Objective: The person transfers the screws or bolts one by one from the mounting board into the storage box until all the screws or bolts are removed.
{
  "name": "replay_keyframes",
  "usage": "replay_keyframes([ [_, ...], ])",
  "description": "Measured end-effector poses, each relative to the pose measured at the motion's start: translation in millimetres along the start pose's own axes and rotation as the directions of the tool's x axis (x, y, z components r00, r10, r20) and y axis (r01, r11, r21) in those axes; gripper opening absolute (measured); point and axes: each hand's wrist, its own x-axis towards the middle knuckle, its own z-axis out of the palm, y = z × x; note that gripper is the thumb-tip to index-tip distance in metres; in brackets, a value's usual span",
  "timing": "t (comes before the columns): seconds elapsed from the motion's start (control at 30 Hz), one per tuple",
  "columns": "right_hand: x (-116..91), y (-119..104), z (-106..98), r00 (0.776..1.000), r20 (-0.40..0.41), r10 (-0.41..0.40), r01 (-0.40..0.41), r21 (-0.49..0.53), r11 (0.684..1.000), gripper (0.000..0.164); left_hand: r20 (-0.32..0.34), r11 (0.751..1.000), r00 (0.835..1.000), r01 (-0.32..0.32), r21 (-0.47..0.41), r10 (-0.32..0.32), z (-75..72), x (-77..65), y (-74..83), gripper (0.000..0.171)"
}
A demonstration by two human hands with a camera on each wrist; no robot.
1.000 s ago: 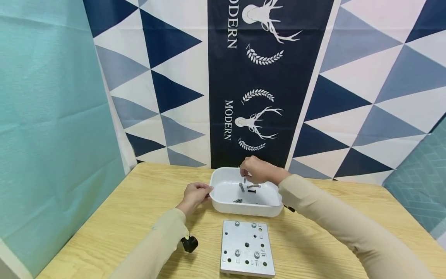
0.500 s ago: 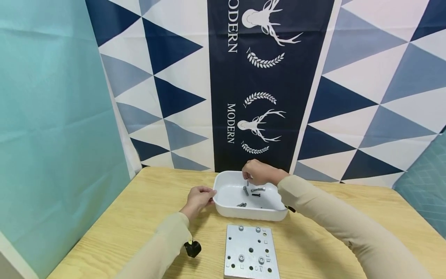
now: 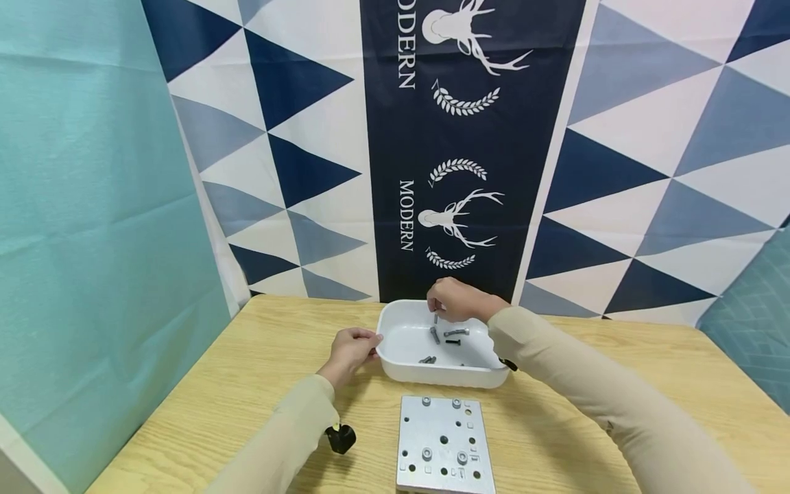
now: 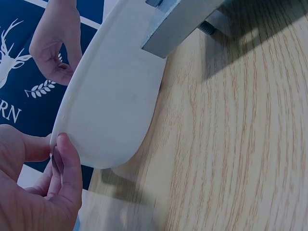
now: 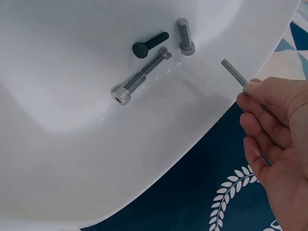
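A white plastic tray (image 3: 444,376) stands near the back of the table. My left hand (image 3: 350,353) pinches its left rim between thumb and fingers. Over the tray's far side, my right hand (image 3: 459,300) holds a thin silver bolt (image 5: 234,72) between thumb and forefinger, its threaded end sticking out; the fingers hide its head. On the tray floor, the right wrist view shows a black bolt (image 5: 149,44), a short silver bolt (image 5: 185,36) and a larger socket-head bolt (image 5: 126,92) end to end with a smaller one (image 5: 162,54). More bolts (image 3: 428,360) lie near the tray's front.
In front of the tray, a silver metal plate (image 3: 432,432) with several holes carries several socket-head bolts. A bolt's threads (image 4: 207,28) show under it in the left wrist view. Patterned cloth (image 3: 296,171) hangs behind the wooden table (image 3: 278,329), teal cloth (image 3: 105,206) at left.
The head view has shifted slightly. Both hands keep their places at the tray, the right still holding the bolt over it.
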Motion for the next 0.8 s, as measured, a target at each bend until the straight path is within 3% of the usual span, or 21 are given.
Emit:
replay_keyframes([
  [0.23, -6, 1, -3, 1.0, 0.004, 0.013, -0.013, 0.013, 1.0, 0.015, 0.02, 1.0, 1.0, -0.015, 0.015, 0.015, 3.6, 0.2, 1.2, 0.019],
  [0.43, -20, -2, -13, 0.999, -0.043, -0.004, 0.006, 0.033, 0.999, 0.018, 0.042, 1.0, 0.999, -0.005, -0.008, 0.005, 6.7, 0.8, 1.5, 0.019],
  [0.63, -49, -22, -24, 0.995, -0.103, -0.006, 0.008, 0.021, 1.0, 0.019, 0.064, 0.997, 0.997, 0.044, -0.066, -0.039, 3.1, -2.7, 7.0, 0.018],
  [0.8, -82, -44, -25, 0.973, -0.231, -0.014, 0.001, -0.058, 0.998, 0.021, 0.037, 0.997, 0.998, 0.043, -0.065, -0.041, -2.4, -3.0, 8.7, 0.026],
])
